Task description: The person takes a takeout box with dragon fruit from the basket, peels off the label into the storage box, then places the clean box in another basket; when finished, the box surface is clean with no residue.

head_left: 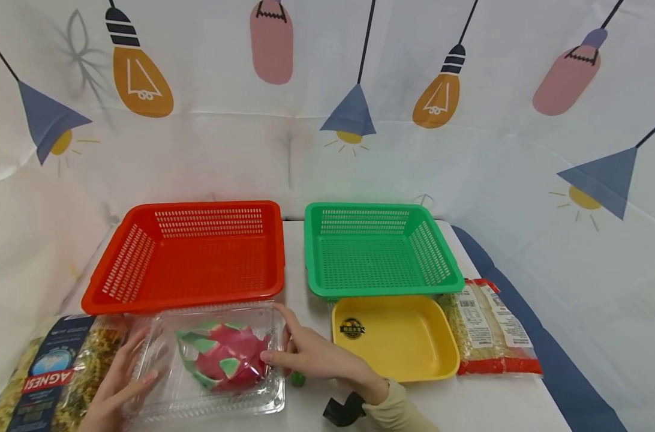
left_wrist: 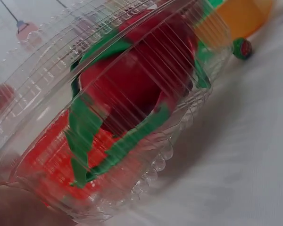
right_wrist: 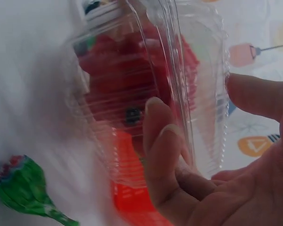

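Observation:
A clear plastic clamshell box [head_left: 168, 384] is held between both hands in front of the red basket. Inside lies a pink dragon fruit [head_left: 233, 357] with green scales, seen through the plastic in all three views. My left hand [head_left: 117, 378] grips the box's left side. On the opposite side, my right hand [head_left: 319, 354] holds the edge, its fingers curled at the wall and its thumb at the rim in the right wrist view. Beside the box's right end lies a lollipop in a green wrapper [right_wrist: 23, 183], mostly hidden by the right hand in the head view.
A red basket [head_left: 184, 306] and a green basket [head_left: 381, 292] stand at the back. Nearer sits a yellow tray [head_left: 403, 342], with a red-edged bag of grain [head_left: 495, 330] to its right. An Agnesi pasta bag [head_left: 52, 372] lies at the far left.

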